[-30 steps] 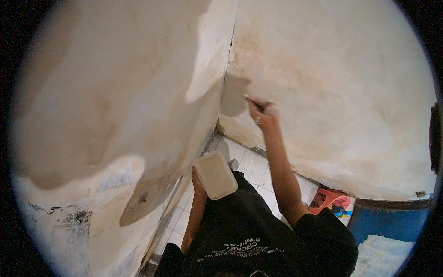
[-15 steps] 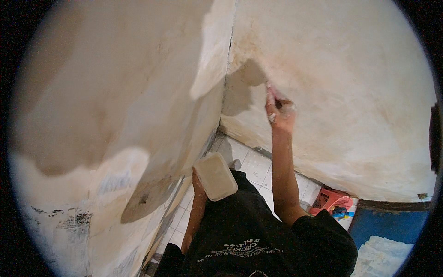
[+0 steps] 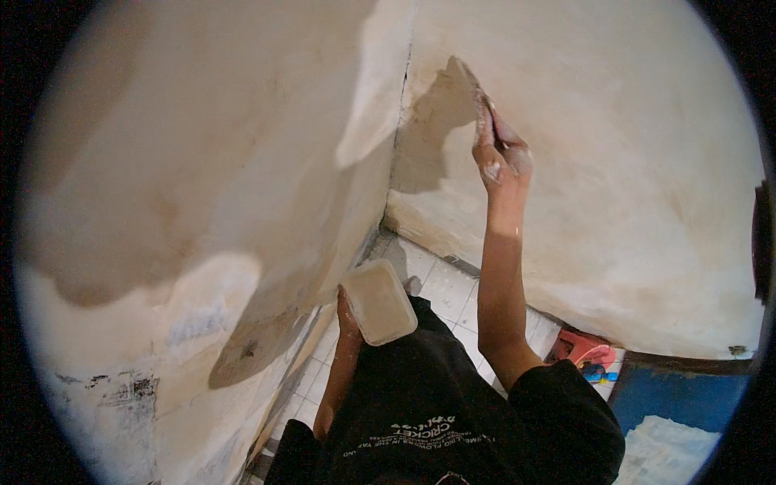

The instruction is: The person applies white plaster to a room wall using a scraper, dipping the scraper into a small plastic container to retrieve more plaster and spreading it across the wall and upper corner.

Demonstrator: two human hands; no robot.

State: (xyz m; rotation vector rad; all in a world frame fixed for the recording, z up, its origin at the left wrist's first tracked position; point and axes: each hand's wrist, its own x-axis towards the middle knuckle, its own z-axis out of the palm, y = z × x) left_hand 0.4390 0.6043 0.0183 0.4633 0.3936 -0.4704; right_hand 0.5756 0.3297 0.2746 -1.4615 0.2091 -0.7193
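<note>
My left hand (image 3: 347, 314) grips the side of a pale rectangular plastic tub (image 3: 378, 304) in front of my body. A smooth off-white surface fills its outline; I cannot tell how deep it goes. My right hand (image 3: 503, 151), smeared with white paste, is stretched up to the right-hand wall (image 3: 614, 153). Its fingers close on a thin flat scraper (image 3: 469, 78), seen nearly edge-on, whose blade lies against the plaster near the corner. The scraper's handle is hidden in the hand.
The left wall (image 3: 186, 178) meets the right one in a cracked corner. White floor tiles (image 3: 449, 293) lie below. To the right are a red plastic object (image 3: 580, 349), something small and blue, and a blue panel (image 3: 679, 396) with a white sheet (image 3: 671, 453).
My right hand and the scraper have moved up along the right-hand wall, with the arm straighter. The tub in my left hand has shifted up slightly.
</note>
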